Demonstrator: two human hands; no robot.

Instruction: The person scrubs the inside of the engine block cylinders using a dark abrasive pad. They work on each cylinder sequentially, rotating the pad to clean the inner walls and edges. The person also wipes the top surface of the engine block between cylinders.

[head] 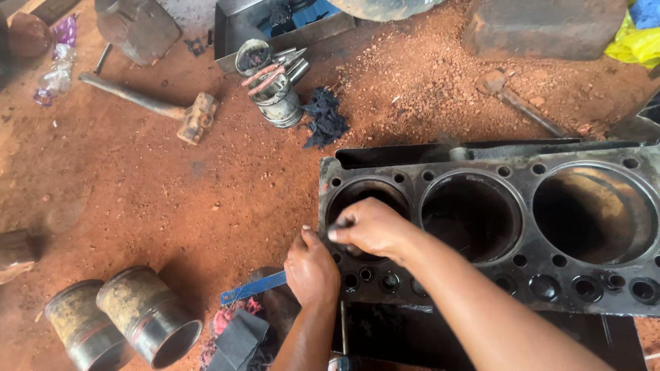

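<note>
The right hand (368, 227) pinches something small over the dark cast-iron engine block's (495, 288) left bore; the left hand (313, 271), fingers curled, steadies its near edge.

The scene is viewed from a single head-worn camera, aimed steeply downward at close range onto the engine block (495, 227) and the surrounding dirt floor (137, 178).

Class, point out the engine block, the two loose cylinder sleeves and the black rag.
engine block (481, 282): head view, bare deck by the bolt holes.
cylinder sleeves (137, 306): head view, side of the right sleeve.
black rag (324, 118): head view, middle.
</note>
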